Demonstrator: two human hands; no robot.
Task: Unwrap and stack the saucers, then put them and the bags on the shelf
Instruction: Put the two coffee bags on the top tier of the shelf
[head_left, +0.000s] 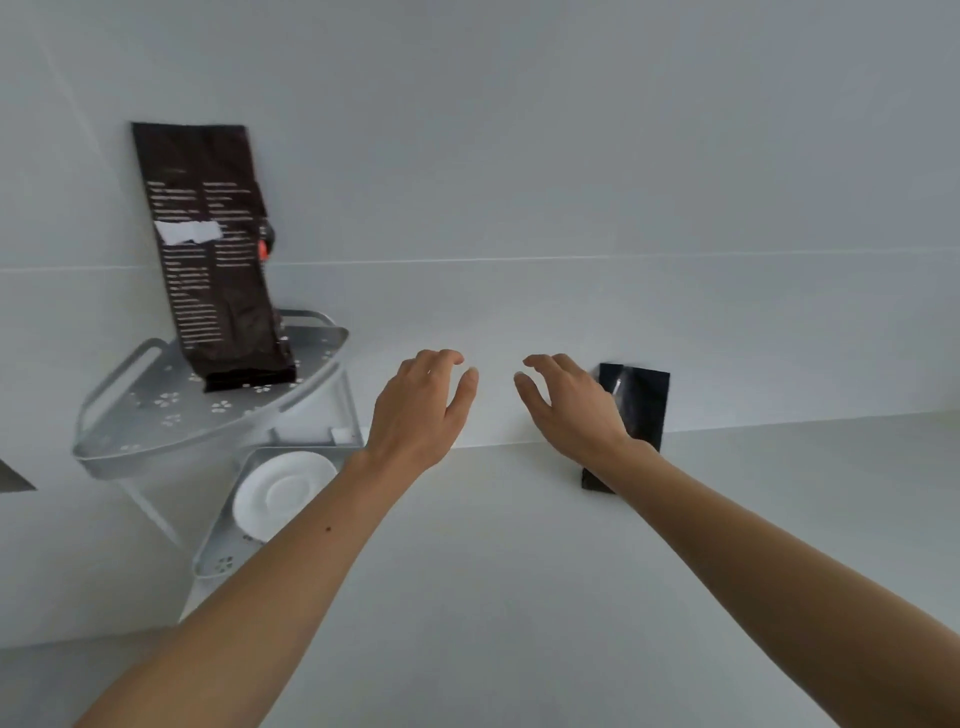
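1. The corner shelf (156, 410) stood against the wall, two tiers, out of the working area.
2. The brown bag (218, 270) stood upright on the top tier, leaning on the wall for support. Its white print was too blurred to read; a white label patch carried no legible text.
3. The saucers (280, 491) sat on the lower tier (count not discernible).
4. The black bag (636, 410) leaned against the wall on the counter (519, 597), not yet shelved.
5. The left hand (421, 410) and right hand (571, 410) hovered apart, fingers spread, gripping nothing.
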